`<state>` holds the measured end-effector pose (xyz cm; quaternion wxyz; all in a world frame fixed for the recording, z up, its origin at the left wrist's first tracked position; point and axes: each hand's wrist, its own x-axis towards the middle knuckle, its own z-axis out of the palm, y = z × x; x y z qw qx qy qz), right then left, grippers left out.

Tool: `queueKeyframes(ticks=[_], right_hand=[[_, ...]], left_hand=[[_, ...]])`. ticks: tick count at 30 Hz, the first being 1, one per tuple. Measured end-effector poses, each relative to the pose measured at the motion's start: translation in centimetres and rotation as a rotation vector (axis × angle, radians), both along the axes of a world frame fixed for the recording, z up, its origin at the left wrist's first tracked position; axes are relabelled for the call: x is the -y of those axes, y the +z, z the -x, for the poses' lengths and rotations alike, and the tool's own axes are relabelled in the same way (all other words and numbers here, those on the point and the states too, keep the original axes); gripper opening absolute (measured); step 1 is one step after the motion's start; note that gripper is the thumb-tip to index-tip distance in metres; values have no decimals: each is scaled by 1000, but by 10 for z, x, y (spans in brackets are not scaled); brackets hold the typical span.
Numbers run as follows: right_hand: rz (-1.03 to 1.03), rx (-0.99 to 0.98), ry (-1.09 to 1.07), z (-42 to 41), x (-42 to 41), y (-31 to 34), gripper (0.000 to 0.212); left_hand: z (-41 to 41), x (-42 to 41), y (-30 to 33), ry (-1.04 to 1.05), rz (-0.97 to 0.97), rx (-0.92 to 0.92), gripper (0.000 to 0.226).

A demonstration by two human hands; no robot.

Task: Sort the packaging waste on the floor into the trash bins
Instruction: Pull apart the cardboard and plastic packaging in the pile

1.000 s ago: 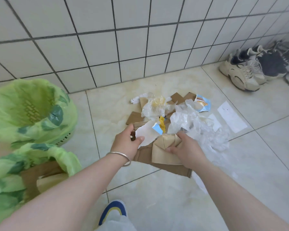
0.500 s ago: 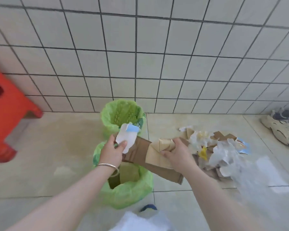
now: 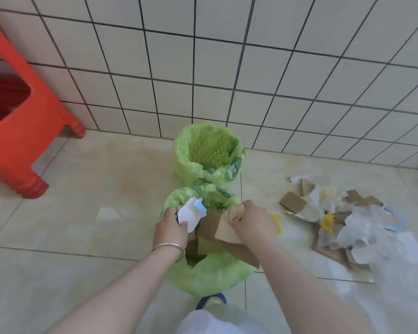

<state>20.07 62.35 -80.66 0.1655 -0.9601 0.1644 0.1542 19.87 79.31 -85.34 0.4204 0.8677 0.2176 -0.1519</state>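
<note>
Two bins lined with green bags stand on the floor: the far bin by the wall, the near bin right below my hands. My left hand grips a white and blue paper scrap over the near bin's mouth. My right hand grips folded brown cardboard pieces that slant down over the same bin. More cardboard lies inside that bin. A pile of waste, cardboard, white plastic and yellow scraps, lies on the floor to the right.
A red plastic stool stands at the left by the tiled wall. My blue shoe tip touches the near bin's front. A white paper sheet lies beside the waste pile.
My head turned left and the bins came to the centre. Both hands carried the paper scrap and cardboard from the waste pile to above the near bin.
</note>
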Motion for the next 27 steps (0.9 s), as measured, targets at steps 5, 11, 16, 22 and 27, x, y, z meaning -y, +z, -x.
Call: queueKeyframes(ticks=[5, 11, 16, 22, 27], right_hand=[[99, -132, 189, -36, -26, -34, 34], [186, -287, 343, -45, -32, -88, 33], [150, -386, 364, -42, -38, -119, 39], [43, -281, 311, -37, -32, -104, 40], [-100, -30, 299, -20, -8, -63, 33]], left_hand=[[-21, 12, -26, -226, -216, -83, 36], [-42, 25, -65, -310, -239, -288, 52], [-45, 28, -90, -447, -269, -404, 54], [-42, 36, -83, -516, -387, -357, 59], [-34, 52, -32, -734, -841, 60, 35]])
